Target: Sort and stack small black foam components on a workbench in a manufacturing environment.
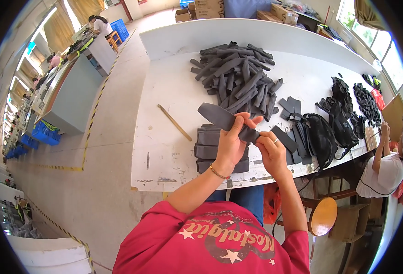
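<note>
Over the white table, a dark grey fabric strip is held up between my two hands. My left hand grips it near the middle, and its rounded end sticks out to the far left. At the strip's near right end, my right hand has its fingers closed around the tip. Just below and behind my left hand lies a neat stack of folded dark grey strips, partly covered by that hand. A large loose heap of similar rolled strips is spread beyond my hands.
A wooden stick lies left of the stack. To the right are flat dark pieces, a black bag and more black heaps. A low white board edges the table's back. A co-worker sits at right, near a round stool.
</note>
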A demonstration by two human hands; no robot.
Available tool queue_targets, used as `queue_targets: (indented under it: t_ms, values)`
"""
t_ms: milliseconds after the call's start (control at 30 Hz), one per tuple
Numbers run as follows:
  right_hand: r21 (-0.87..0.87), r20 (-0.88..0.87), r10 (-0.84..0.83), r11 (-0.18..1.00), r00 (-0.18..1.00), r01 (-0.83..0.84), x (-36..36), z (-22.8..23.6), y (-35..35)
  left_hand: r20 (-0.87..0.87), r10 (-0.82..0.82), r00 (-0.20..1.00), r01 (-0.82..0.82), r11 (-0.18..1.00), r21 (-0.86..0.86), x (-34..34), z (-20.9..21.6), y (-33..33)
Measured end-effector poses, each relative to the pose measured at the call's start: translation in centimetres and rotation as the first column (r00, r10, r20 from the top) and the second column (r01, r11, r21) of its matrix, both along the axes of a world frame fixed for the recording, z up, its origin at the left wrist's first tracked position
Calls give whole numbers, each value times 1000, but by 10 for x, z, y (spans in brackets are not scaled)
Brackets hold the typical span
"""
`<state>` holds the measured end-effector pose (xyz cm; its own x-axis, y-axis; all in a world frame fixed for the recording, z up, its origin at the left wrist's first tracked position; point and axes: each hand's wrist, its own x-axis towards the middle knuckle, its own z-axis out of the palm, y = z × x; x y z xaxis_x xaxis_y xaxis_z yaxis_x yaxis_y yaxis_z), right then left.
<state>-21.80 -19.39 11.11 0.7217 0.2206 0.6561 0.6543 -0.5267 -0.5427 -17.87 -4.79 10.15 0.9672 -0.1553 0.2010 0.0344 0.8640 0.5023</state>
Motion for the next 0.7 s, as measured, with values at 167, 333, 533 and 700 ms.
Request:
queue_targets:
  t_ms: [167, 333, 533, 700]
  values:
    - [-19, 15, -1, 1000, 1000, 2, 2, -1, 4, 13, 3, 1000, -4, 1000, 7, -4, -3, -1]
    - [-21, 40, -2, 1000, 999, 3, 5, -5, 10, -2, 12, 1000, -12, 1000, -24, -3, -7, -2]
    - [-46, 69, 29, 999, 997, -26, 11, -6, 14, -73, 11, 997, -15, 998, -54, -2, -14, -2]
    - [62, -106, -1, 998, 994, 7, 7, -11, 20, -91, -24, 996, 19, 998, -53, 3, -16, 6]
